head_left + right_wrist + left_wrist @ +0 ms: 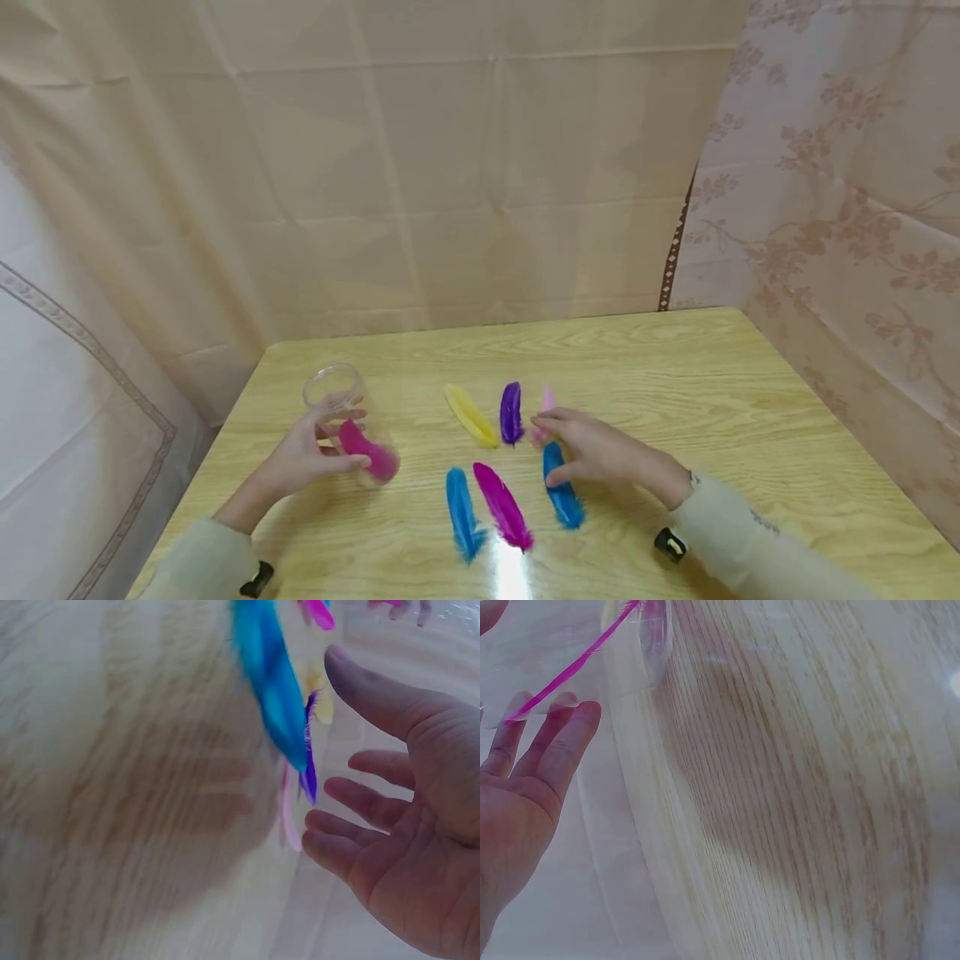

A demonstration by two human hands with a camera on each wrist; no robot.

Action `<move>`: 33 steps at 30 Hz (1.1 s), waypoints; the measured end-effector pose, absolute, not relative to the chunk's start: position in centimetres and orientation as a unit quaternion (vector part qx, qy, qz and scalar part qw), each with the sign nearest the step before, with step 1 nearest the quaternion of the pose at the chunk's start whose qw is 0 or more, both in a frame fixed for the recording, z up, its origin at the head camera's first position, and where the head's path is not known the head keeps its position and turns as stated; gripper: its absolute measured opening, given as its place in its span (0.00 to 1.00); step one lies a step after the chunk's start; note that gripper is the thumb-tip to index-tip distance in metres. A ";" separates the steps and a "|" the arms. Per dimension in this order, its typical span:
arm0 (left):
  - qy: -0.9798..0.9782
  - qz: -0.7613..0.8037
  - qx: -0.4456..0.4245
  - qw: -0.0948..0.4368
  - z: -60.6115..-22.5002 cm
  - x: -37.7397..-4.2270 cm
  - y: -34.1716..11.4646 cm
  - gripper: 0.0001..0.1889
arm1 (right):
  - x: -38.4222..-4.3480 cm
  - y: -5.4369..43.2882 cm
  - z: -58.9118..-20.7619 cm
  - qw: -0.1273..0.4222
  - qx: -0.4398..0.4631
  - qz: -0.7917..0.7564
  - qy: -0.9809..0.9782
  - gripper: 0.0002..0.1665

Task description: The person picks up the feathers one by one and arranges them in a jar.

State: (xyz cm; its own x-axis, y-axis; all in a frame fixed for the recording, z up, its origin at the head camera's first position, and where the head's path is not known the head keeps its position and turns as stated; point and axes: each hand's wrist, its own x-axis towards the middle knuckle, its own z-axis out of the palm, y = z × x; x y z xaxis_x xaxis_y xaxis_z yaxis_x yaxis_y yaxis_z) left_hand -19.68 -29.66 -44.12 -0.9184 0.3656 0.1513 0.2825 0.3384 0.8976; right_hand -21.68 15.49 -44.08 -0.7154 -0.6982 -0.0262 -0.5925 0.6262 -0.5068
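Note:
My left hand (pixel 318 450) grips a clear see-through jar (pixel 333 385), tilted, with its round rim toward the back. A magenta feather (pixel 367 452) lies inside it; in the left wrist view this feather (pixel 570 671) shows as a thin streak. My right hand (pixel 592 446) hovers with spread fingers over a blue feather (pixel 564 500) and a pale pink feather (pixel 548 400), which it partly hides. In the right wrist view a gap shows between thumb and fingers, with nothing held. Left of it lie a purple feather (pixel 512 412) and a yellow feather (pixel 471 417).
Nearer the front, another blue feather (pixel 463 512) and another magenta feather (pixel 502 504) lie on the wood-grain table (pixel 637 358). A beige curtain (pixel 450 167) hangs behind the table, and a flowered cloth (pixel 847 208) hangs on the right.

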 end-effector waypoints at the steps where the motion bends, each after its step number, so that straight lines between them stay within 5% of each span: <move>1: 0.817 0.540 0.199 0.038 -44.1 -19.7 -29.6 0.46 | -21.6 15.6 -44.3 0.110 -0.367 -0.233 0.894 0.47; 33: 0.839 0.514 0.175 0.032 -44.1 -19.6 -29.5 0.43 | -22.0 16.1 -45.9 0.096 -0.403 -0.216 0.884 0.35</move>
State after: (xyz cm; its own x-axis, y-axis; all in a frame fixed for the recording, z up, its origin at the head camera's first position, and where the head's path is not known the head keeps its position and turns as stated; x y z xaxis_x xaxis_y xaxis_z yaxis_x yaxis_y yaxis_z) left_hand -19.58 -29.50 -44.15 -0.9368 0.3262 0.1266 0.2608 0.4096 0.8742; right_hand -21.98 16.11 -45.93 -0.6569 -0.7539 0.0039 -0.6705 0.5818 -0.4604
